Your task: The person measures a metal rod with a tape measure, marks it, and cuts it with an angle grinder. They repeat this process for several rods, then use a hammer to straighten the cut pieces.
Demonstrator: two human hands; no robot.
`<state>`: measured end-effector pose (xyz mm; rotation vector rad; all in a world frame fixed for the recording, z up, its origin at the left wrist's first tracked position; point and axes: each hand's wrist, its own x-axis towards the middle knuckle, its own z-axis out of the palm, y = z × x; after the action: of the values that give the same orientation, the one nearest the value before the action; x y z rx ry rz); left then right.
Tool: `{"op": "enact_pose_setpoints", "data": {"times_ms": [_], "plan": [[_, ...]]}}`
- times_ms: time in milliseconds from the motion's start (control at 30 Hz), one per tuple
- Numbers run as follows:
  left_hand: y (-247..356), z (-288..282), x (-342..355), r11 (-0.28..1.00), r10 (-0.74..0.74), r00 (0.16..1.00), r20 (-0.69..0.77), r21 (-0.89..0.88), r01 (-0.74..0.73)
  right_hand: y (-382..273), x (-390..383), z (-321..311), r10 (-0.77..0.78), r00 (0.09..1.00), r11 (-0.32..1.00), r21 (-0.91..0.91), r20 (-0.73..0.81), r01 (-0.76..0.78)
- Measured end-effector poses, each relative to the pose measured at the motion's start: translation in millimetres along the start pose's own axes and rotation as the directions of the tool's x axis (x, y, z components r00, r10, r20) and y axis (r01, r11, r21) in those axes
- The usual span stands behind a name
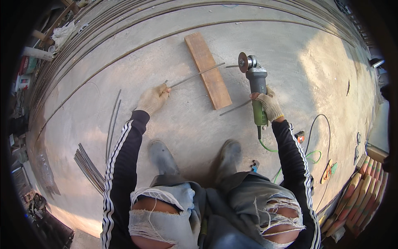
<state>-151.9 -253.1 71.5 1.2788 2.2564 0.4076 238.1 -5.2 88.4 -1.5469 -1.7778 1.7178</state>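
Well left of our outstretched left hand, perhaps a white tub, contents unclear; that hand pinches a thin rod reaching rightward across the plank, our right hand clasps the grinder

From my end the feed is bright, lit by what looks like daylight: a warm glare patch lies on the far right of the concrete floor, another at near left, with softer grey shade between. I see a dark shadow between the boots. The grinder comes through fairly crisp, while small things by the left rim are dim and smeared. Fisheye distortion stretches the edges, and black swallows my corners.
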Motion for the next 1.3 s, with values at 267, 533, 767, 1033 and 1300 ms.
{"op": "enact_pose_setpoints", "data": {"times_ms": [267, 533, 767, 1033, 1300], "plan": [[-32.3, -27.1, -19.4, 0.962, -0.272, 0.95, -0.151, -0.072, 0.263, -5.2, -21.7, -16.8, 0.015, 0.995, 0.983, 0.182, -0.094, 0.002], [-118.0, -19.3, -75.4, 0.924, -0.301, 0.814, -0.497, 0.058, 0.377, 0.8, -41.5, -23.3, 0.099, 0.988, 0.979, 0.192, -0.116, -0.075], [-5.3, -7.5, -58.8, 0.921, -0.237, 0.932, -0.273, -0.367, 0.126, -9.8, -41.0, -13.8, 0.082, 0.983, 0.942, 0.334, -0.165, -0.023], [213.0, 94.8, -62.4, 0.433, 0.229, 0.855, 0.465, -0.836, 0.338, -32.8, -38.1, 15.3, 0.076, 0.975, 0.853, 0.521, -0.208, 0.044], [232.7, 103.8, -62.1, 0.226, 0.201, 0.82, 0.536, -0.84, 0.494, -31.1, -39.1, 27.3, 0.075, 0.978, 0.821, 0.569, -0.193, 0.049]]}}
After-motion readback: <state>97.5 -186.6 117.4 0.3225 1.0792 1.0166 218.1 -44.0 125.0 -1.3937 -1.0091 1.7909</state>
